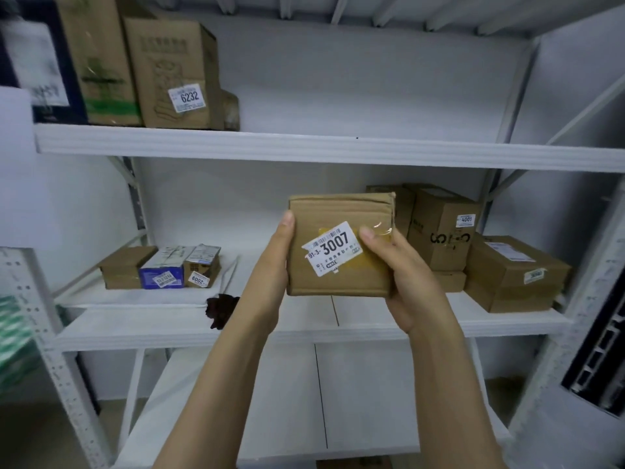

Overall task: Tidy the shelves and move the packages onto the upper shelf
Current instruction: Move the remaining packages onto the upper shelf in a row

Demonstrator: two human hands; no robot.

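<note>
I hold a small brown cardboard package [338, 214] with a white label reading 3007 in front of the middle shelf [304, 333]. My left hand [270, 265] grips its left side, thumb up along the edge. My right hand [399, 275] grips its right side, thumb on the front next to the label. The upper shelf [338, 150] runs above the package. At its left end stand tall cartons, one labelled 6232 [172, 72]. More packages lie on the middle shelf: three small ones at the left [162, 267] and several brown boxes at the right [507, 269].
A small dark brown object [221, 308] lies on the middle shelf near my left forearm. A lower shelf [270, 401] sits below. White perforated uprights [50, 333] frame the rack. A dark panel [602, 360] leans at the far right.
</note>
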